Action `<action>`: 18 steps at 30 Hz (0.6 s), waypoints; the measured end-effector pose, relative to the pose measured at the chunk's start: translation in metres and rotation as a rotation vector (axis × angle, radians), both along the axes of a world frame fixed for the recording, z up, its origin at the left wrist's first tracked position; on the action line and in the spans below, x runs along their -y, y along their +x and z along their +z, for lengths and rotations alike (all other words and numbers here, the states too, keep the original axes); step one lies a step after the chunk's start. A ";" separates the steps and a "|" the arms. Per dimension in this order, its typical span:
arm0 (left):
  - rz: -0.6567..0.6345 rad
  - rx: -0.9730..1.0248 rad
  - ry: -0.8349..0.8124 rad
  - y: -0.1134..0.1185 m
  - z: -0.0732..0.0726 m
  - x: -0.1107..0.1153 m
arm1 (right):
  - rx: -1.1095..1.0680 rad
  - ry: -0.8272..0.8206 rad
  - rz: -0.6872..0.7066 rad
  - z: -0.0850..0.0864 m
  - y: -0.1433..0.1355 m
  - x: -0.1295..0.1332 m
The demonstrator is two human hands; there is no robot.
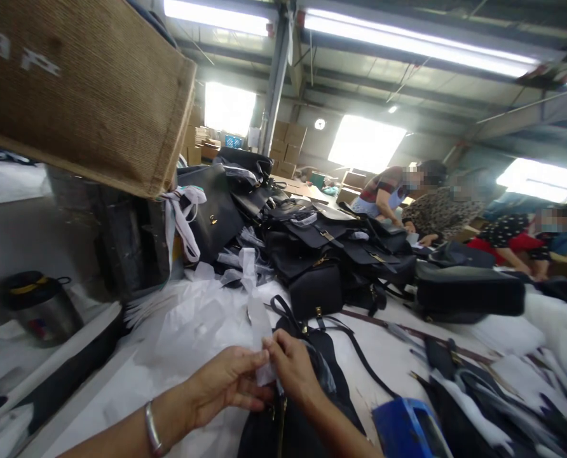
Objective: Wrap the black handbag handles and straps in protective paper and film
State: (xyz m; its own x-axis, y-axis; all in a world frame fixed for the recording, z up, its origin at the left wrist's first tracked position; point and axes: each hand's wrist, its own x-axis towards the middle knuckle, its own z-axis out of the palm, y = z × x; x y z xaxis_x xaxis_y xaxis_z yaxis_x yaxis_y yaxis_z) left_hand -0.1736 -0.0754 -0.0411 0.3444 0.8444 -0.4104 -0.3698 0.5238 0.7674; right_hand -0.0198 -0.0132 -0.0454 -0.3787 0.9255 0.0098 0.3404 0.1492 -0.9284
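Note:
Near the bottom centre, my left hand [229,381], with a silver bangle at its wrist, pinches a translucent white strip [260,324] between thumb and fingers. My right hand [293,369] is closed on the same strip, its fingertips close to my left thumb. Below both hands lies a black bag [312,416] with a gold-coloured zip [282,423]. Part of this bag is hidden by my right forearm. A heap of thin white wrapping sheets [188,337] spreads beside my left hand.
Black handbags [316,289] are piled beyond my hands. A brown woven box [83,95] juts in at upper left, above a metal flask [40,312]. At lower right are a blue object [410,426] and black straps [469,394]. Several people [383,194] work across the table.

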 end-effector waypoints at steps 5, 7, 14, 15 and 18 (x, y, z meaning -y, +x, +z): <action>-0.055 -0.112 -0.026 -0.003 -0.010 -0.003 | 0.125 -0.002 0.095 0.007 0.011 -0.008; -0.025 -0.193 0.008 -0.013 -0.009 -0.007 | 0.272 0.083 0.018 0.016 0.035 -0.030; 0.135 -0.275 0.255 -0.012 0.021 -0.052 | 0.677 0.238 -0.035 0.007 0.075 -0.100; 0.130 -0.294 0.310 -0.001 0.025 -0.063 | 0.706 0.229 0.017 0.000 0.069 -0.104; 0.095 -0.407 0.455 0.040 0.028 -0.095 | 0.757 0.201 0.110 -0.017 0.048 -0.110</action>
State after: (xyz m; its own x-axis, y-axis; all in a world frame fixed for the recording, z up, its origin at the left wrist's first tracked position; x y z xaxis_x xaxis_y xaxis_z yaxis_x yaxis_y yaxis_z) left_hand -0.1336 0.0193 -0.0135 0.1502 0.9850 -0.0846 -0.0291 0.0900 0.9955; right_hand 0.0282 0.0969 -0.0625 -0.4383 0.8902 -0.1241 0.8424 0.3586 -0.4022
